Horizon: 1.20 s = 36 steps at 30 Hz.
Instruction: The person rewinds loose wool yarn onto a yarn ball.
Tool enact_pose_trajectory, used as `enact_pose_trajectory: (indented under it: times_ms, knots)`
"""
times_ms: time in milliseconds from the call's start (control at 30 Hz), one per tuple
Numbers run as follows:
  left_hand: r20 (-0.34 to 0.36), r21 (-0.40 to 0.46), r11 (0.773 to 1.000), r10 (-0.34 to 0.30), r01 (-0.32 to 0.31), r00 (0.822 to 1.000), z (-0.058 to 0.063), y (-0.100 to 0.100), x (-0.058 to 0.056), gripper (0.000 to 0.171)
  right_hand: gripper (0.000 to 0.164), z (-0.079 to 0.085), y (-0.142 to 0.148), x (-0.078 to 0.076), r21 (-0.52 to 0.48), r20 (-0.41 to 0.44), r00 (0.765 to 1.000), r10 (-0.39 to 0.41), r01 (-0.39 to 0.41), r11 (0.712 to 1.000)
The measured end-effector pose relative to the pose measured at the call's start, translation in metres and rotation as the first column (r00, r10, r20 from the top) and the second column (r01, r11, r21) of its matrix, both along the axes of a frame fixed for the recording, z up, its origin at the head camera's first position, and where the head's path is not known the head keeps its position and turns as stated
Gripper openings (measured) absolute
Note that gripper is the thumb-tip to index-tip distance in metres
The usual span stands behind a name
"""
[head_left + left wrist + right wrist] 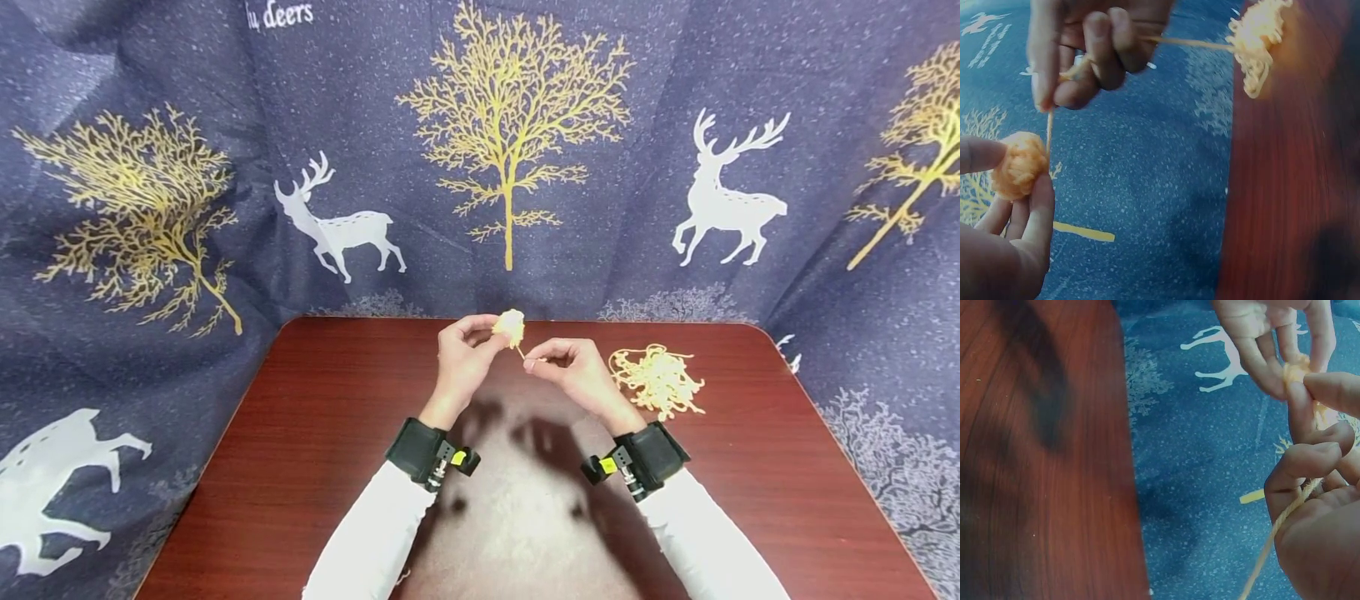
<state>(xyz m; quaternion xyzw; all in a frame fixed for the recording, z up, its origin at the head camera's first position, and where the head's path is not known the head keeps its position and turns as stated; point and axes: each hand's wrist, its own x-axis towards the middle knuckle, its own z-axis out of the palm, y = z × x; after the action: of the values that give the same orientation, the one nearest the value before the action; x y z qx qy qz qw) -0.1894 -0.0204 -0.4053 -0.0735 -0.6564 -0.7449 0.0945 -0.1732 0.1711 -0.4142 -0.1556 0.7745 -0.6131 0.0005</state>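
Note:
My left hand (467,354) holds a small ball of pale yellow yarn (510,327) between thumb and fingertips, raised over the far part of the table. To its right, my right hand (573,368) pinches the yarn strand (1049,134) between thumb and index finger, and the strand runs taut up from the ball in the left wrist view. Its other fingers curl round the same strand, which leaves the palm (1272,534) in the right wrist view. That strand leads on to a loose tangled heap of yarn (657,381) at the right.
Under both arms lies a reddish-brown wooden table (322,417) with a bright glare patch in its middle. A dark blue cloth (570,275) printed with trees and deer hangs behind its far edge. Each wrist wears a black camera band (422,450).

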Motion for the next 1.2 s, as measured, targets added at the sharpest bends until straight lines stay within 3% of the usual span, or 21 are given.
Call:
enact_pose_trajectory:
  times_ms: [133, 300, 567, 767, 933, 1033, 1200]
  knots:
    - [-0.062, -0.144, 0.989, 0.018, -0.027, 0.998, -0.003, 0.001, 0.001, 0.025, 0.02, 0.002, -0.001, 0.003, 0.008, -0.01, 1.0, -0.004, 0.004, 1.0]
    - [-0.114, -0.308, 0.95, 0.007, -0.043, 0.993, -0.008, 0.001, 0.004, 0.024, 0.016, 0.004, -0.001, 0.004, 0.015, -0.03, 1.0, 0.005, -0.005, 1.0]
    - [-0.126, -0.482, 0.874, -0.131, 0.054, 0.983, -0.015, -0.002, 0.007, 0.026, 0.013, 0.009, 0.003, 0.002, 0.035, -0.062, 0.998, -0.01, 0.012, 0.999]
    - [-0.087, -0.588, 0.801, -0.202, 0.114, 0.975, -0.015, -0.004, 0.01, 0.024, 0.015, 0.015, 0.005, -0.001, 0.011, -0.051, 0.998, -0.033, 0.033, 0.999]
    - [-0.053, -0.618, 0.762, -0.283, 0.192, 0.958, -0.014, -0.005, 0.012, 0.024, 0.017, 0.018, 0.009, -0.004, 0.006, -0.052, 0.997, -0.059, 0.06, 0.998]
    - [-0.029, -0.599, 0.76, -0.336, 0.253, 0.941, -0.014, -0.006, 0.012, 0.024, 0.019, 0.02, 0.01, -0.006, -0.017, -0.043, 0.996, -0.077, 0.076, 0.997]
    - [-0.013, -0.517, 0.777, -0.426, 0.359, 0.905, -0.013, -0.007, 0.013, 0.025, 0.021, 0.021, 0.013, -0.009, -0.04, 0.009, 0.994, -0.112, 0.113, 0.993]
